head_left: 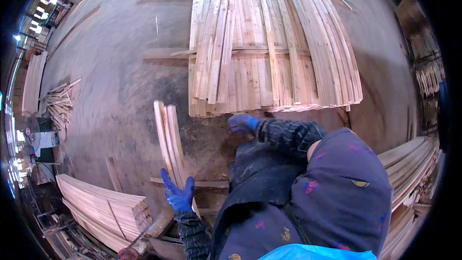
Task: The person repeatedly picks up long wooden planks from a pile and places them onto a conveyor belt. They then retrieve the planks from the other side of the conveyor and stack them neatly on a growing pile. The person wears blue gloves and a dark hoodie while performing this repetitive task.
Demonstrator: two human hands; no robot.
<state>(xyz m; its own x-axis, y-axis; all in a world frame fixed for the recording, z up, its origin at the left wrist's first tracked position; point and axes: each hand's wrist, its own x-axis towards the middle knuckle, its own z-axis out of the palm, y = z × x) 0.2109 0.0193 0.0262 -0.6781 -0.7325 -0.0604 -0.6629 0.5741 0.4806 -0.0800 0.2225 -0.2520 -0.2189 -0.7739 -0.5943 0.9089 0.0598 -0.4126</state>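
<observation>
My left hand (178,193), in a blue glove, is at the lower middle with thumb and fingers spread. A few pale wooden strips (169,139) lie side by side, their near part passing behind this hand; I cannot tell whether it touches them. My right hand (243,124), also in a blue glove, is just short of the near end of a large stack of wooden boards (250,77). Its fingers are blurred and partly turned away, so their grip does not show. Loose longer strips and a crosswise batten (240,51) lie on top of that stack.
A bundled stack of boards (101,207) sits at the lower left, and more boards (404,159) are at the right. Scrap sticks (60,106) are heaped at far left beside another board stack (33,84). A concrete floor (110,58) spreads around them.
</observation>
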